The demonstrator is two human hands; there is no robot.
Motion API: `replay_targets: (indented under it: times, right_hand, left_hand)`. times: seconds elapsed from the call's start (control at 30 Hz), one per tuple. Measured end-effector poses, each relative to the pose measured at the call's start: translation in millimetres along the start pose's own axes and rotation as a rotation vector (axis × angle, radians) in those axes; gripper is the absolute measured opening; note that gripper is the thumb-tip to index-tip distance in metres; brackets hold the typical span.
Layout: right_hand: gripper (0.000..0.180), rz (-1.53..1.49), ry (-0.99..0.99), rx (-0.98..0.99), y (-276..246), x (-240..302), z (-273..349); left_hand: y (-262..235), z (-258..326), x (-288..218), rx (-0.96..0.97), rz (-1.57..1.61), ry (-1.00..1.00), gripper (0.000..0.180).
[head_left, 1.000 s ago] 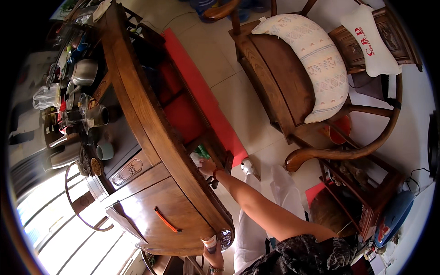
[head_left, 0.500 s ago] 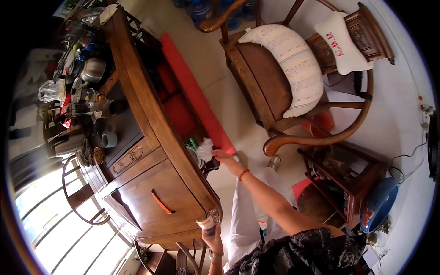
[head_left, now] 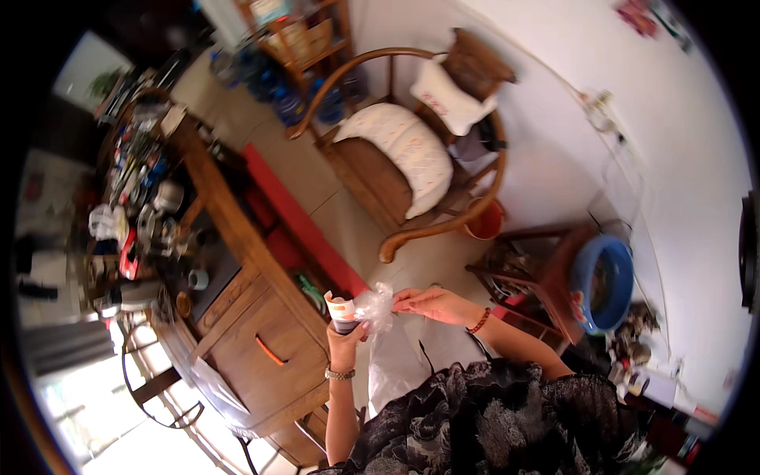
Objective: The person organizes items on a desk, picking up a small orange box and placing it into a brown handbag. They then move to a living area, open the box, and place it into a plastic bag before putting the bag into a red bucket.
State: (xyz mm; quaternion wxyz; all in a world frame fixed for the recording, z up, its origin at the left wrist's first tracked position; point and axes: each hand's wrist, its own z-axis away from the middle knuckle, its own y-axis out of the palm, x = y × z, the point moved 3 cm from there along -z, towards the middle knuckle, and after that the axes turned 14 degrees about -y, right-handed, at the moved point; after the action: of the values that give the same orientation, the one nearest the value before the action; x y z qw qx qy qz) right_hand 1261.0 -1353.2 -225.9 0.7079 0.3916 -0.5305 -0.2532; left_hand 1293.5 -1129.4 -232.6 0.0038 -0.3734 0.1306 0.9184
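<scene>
L hand [head_left: 345, 339] wrapped round a white-&-orange container [head_left: 342, 309] w/ dark lower part, held up nr the corner of the wooden counter [head_left: 293, 321]; R hand [head_left: 443, 306] has fingertips pinched together on the R edge of a crumpled clear plastic bag [head_left: 375, 309]; bag is btwn the hands, right beside the container, can't tell if container & bag actually touch; orange cord [head_left: 271, 351] lies on counter top, pale cup [head_left: 198, 279] further along it; wooden armchair [head_left: 360, 174] w/ pale crescent cushion [head_left: 412, 158] ahead; red bucket [head_left: 484, 222] by the chair; blue basin [head_left: 583, 281] off to R.
</scene>
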Motion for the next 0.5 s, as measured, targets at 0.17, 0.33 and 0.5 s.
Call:
replay_targets:
  times: [0.17, 0.33, 0.5]
  right_hand:
    - [0.03, 0.496, -0.301, -0.307, -0.7, 9.7, 52.1]
    - [0.053, 0.677, -0.515, -0.585, 9.0, 45.7, 94.6]
    - [0.052, 1.043, -0.642, -0.928, 17.4, 75.9, 136.6]
  left_hand:
    - [71.5, 11.3, -3.0, 0.227, -0.15, -0.061, 0.011]
    - [127.6, 12.2, 20.0, 0.35, -0.176, -0.066, 0.01]
    - [192.8, 37.7, 11.7, 0.226, -0.457, 0.125, 0.014]
